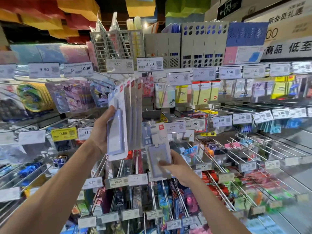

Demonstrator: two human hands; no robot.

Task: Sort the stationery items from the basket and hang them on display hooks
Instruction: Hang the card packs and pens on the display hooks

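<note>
Stationery packs fill both my hands in front of the display hooks [253, 146]. My left hand [101, 130] grips the long lilac blister pack [117, 122] by its left edge, upright, at 9 o'clock from the middle of the view. The row of matching hanging packs [135, 105] is just beside it at its 3 o'clock; whether they touch I cannot tell. At 6 o'clock my right hand [177, 168] holds the small lilac pack [157, 157], thumb across its front. The 3.90 price tag [150, 64] sits at 12 o'clock, with the yellow sticky notes [205, 92] at 2 o'clock.
</note>
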